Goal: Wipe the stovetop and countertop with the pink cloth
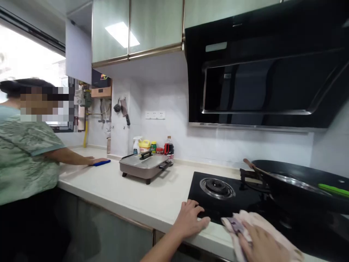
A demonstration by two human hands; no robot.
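My left hand (190, 219) rests at the near left corner of the black gas stove (218, 213), fingers apart and nothing in it. To its right, my right hand (263, 242) presses on a pale pink cloth (275, 231) with a purplish patch, lying over the stove's front edge. The fingers are partly blurred and bent onto the cloth. Behind my hands is the left burner (217, 188). A large black wok (289, 193) sits on the right side of the stove, with a wooden handle and a green-handled utensil (334, 190) at it.
A lidded electric pan (144, 167) stands on the white counter (131, 194), with bottles (169, 148) behind. At far left another person (29, 153) has a hand on a blue cloth (101, 162). The black range hood (259, 83) hangs above; a cleaver (125, 111) is on the wall.
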